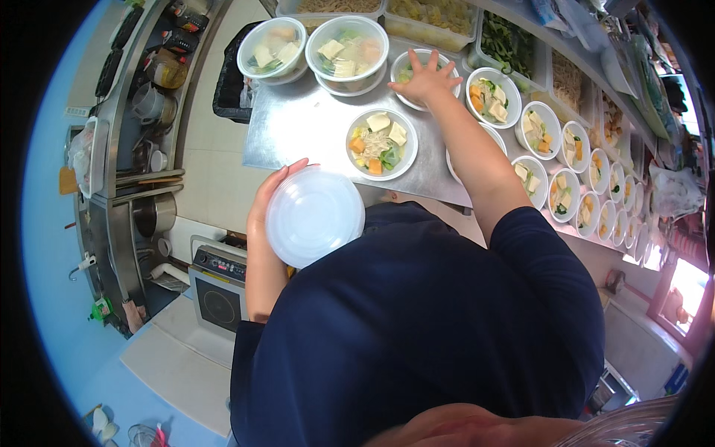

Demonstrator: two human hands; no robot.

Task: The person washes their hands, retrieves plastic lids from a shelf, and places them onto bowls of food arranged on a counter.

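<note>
In my left hand (265, 193) is a round translucent plastic lid (315, 217), held by its edge close to my body; whether more lids lie under it I cannot tell. My right hand (429, 81) reaches forward with fingers spread over a round plastic bowl (403, 99), fingertips around its rim, partly hiding the greens inside. Nearer to me stands an uncovered bowl (381, 144) with tofu, orange chunks, thin noodle-like strands and leafy greens. Further left, a lidded bowl (272, 47) and another lidded bowl (347, 49) each rest on top of another bowl.
The steel worktop (296, 123) carries rows of uncovered filled bowls (539, 131) running right. Behind them stand food tubs, one with dark leaves (505, 44). A shelf (581, 39) overhangs the right side. A black-lined bin (232, 84) adjoins the worktop's left end. An oven-like appliance (218, 290) stands at lower left.
</note>
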